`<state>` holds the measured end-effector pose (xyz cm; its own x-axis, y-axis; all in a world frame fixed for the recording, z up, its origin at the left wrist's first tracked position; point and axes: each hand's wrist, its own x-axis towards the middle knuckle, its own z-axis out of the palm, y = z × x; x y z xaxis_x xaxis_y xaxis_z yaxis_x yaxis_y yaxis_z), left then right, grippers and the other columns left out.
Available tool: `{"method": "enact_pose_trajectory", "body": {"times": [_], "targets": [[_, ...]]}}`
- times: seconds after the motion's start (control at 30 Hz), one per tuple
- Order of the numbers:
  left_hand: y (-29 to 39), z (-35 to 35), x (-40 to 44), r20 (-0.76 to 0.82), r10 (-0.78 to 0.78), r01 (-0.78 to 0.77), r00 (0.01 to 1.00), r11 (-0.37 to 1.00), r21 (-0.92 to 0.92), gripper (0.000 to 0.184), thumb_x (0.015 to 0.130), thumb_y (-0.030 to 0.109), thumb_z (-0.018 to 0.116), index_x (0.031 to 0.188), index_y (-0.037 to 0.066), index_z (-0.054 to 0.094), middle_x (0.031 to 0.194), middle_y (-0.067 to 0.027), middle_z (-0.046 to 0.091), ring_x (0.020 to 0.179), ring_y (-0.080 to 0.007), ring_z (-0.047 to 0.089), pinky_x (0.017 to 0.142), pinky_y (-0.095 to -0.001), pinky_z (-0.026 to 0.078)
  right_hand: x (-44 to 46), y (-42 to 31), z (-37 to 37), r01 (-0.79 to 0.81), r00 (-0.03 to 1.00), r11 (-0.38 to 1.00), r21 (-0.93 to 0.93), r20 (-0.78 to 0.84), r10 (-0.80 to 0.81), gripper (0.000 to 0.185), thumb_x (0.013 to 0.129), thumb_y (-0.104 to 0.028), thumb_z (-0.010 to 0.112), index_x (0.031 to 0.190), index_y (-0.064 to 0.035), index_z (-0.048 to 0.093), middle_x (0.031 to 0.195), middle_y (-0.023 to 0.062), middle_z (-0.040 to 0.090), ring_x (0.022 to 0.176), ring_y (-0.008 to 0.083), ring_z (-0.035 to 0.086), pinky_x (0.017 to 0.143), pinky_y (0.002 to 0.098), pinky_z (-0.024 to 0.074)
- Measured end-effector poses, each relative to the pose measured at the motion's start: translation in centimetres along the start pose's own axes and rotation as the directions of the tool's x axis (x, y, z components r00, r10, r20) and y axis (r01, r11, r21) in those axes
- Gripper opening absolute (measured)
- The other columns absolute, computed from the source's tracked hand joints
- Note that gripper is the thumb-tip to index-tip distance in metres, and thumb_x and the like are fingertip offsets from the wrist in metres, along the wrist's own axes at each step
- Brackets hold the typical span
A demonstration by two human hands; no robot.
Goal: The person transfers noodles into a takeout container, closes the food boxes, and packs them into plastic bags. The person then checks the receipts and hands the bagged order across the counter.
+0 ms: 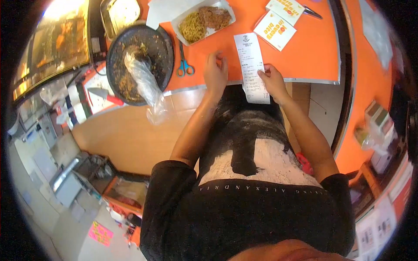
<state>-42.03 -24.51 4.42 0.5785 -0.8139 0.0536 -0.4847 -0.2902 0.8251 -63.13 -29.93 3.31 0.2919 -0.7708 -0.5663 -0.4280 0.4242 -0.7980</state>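
Note:
My right hand (pixel 274 81) pinches the right edge of a long printed receipt (pixel 251 65), thumb on top. The receipt lies partly over the orange table, its lower end hanging past the front edge. Left of it, my left hand (pixel 216 74) is held over the table edge, loosely curled with fingers apart and nothing visible in them. Beyond the hands sits an open paper food box (pixel 208 38) with noodles and a browned piece of food. Blue-handled scissors (pixel 184 65) lie to the left of my left hand.
A dark round pan (pixel 117 52) with food scraps holds a crumpled plastic bag (pixel 143 76) that hangs over its side. A red-handled knife (pixel 106 95) lies beside it. Printed cards (pixel 275 31) and a pen (pixel 312 12) lie at the back right. A metal tray (pixel 106 26) stands back left.

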Motion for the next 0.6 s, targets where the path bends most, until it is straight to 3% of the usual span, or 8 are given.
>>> {"method": "enact_pose_trajectory", "body": {"times": [0.03, 0.13, 0.23, 0.3, 0.33, 0.43, 0.5, 0.6], "targets": [[0.4, 0.3, 0.5, 0.074, 0.015, -0.016, 0.997, 1.000, 0.016, 0.027, 0.089, 0.007, 0.068, 0.115, 0.003, 0.062, 0.099, -0.0132, 0.063, 0.075, -0.0248, 0.061, 0.068, -0.0352, 0.051, 0.3, 0.4, -0.2, 0.086, 0.996, 0.996, -0.004, -0.001, -0.086, 0.021, 0.096, -0.014, 0.065, 0.109, 0.0029, 0.060, 0.094, 0.0121, 0.070, 0.084, 0.0177, 0.067, 0.074, 0.0306, 0.0524], [3.2, 2.3, 1.5, 0.240, 0.109, -0.116, 0.965, 0.993, 0.014, 0.042, 0.087, 0.011, 0.074, 0.125, 0.003, 0.058, 0.119, -0.0193, 0.061, 0.098, -0.0308, 0.064, 0.084, -0.0388, 0.053, 1.2, 1.1, -1.8, 0.003, 0.997, 0.995, 0.098, 0.080, -0.011, 0.022, 0.097, -0.014, 0.065, 0.110, 0.0027, 0.059, 0.096, 0.0126, 0.070, 0.087, 0.0185, 0.067, 0.076, 0.0320, 0.0526], [10.2, 7.1, 2.3, 0.154, 0.185, -0.185, 0.971, 0.983, -0.015, 0.068, 0.079, 0.024, 0.082, 0.136, 0.006, 0.050, 0.134, -0.0240, 0.052, 0.121, -0.0407, 0.054, 0.099, -0.0472, 0.047, 2.0, 2.7, -5.6, 0.155, 0.981, 0.983, -0.095, 0.132, -0.142, 0.024, 0.095, -0.013, 0.066, 0.111, 0.0020, 0.059, 0.095, 0.0118, 0.069, 0.088, 0.0205, 0.067, 0.079, 0.0350, 0.0529], [14.0, 9.9, 2.2, 0.133, 0.319, -0.346, 0.938, 0.851, 0.396, 0.094, 0.068, 0.035, 0.087, 0.145, 0.008, 0.040, 0.143, -0.0269, 0.041, 0.131, -0.0482, 0.041, 0.106, -0.0566, 0.038, 1.7, 2.8, -8.5, 0.224, 0.969, 0.939, -0.262, 0.163, -0.186, 0.023, 0.092, -0.011, 0.069, 0.109, 0.0010, 0.059, 0.094, 0.0106, 0.068, 0.088, 0.0221, 0.066, 0.081, 0.0359, 0.0526], [13.9, 11.7, 2.8, 0.127, 0.319, -0.342, 0.939, 0.849, 0.402, 0.094, 0.068, 0.035, 0.087, 0.145, 0.008, 0.040, 0.143, -0.0269, 0.041, 0.131, -0.0482, 0.041, 0.106, -0.0566, 0.038, 1.6, 2.2, -10.0, 0.231, 0.967, 0.937, -0.261, 0.170, -0.191, 0.023, 0.092, -0.011, 0.069, 0.109, 0.0010, 0.059, 0.094, 0.0106, 0.068, 0.088, 0.0221, 0.066, 0.081, 0.0359, 0.0526], [13.1, 14.9, 5.4, 0.121, 0.198, -0.231, 0.973, 0.777, 0.585, 0.104, 0.062, 0.041, 0.089, 0.147, 0.010, 0.037, 0.141, -0.0275, 0.041, 0.128, -0.0517, 0.042, 0.101, -0.0616, 0.041, 2.4, 2.6, -14.4, 0.149, 0.971, 0.973, -0.177, 0.214, -0.110, 0.023, 0.088, -0.007, 0.072, 0.104, -0.0003, 0.058, 0.096, 0.0118, 0.067, 0.091, 0.0214, 0.066, 0.083, 0.0360, 0.0526], [13.5, 14.1, 6.9, 0.279, -0.074, -0.086, 0.957, 0.851, 0.519, 0.106, 0.062, 0.042, 0.088, 0.148, 0.010, 0.036, 0.139, -0.0269, 0.043, 0.129, -0.0500, 0.043, 0.099, -0.0595, 0.043, 4.1, 4.0, -17.3, 0.174, 0.967, 0.958, -0.227, 0.222, -0.123, 0.022, 0.088, -0.006, 0.072, 0.104, -0.0005, 0.058, 0.096, 0.0119, 0.067, 0.091, 0.0215, 0.066, 0.083, 0.0362, 0.0526], [14.9, 12.3, 8.5, 0.406, -0.179, -0.019, 0.896, 0.899, 0.438, 0.108, 0.060, 0.046, 0.089, 0.150, 0.017, 0.038, 0.146, -0.0299, 0.037, 0.133, -0.0505, 0.040, 0.103, -0.0604, 0.041, 5.3, 0.9, -17.2, 0.133, 0.969, 0.960, -0.245, 0.236, -0.074, 0.024, 0.087, -0.006, 0.071, 0.104, -0.0008, 0.055, 0.095, 0.0129, 0.067, 0.091, 0.0252, 0.066, 0.083, 0.0379, 0.0525]]}}
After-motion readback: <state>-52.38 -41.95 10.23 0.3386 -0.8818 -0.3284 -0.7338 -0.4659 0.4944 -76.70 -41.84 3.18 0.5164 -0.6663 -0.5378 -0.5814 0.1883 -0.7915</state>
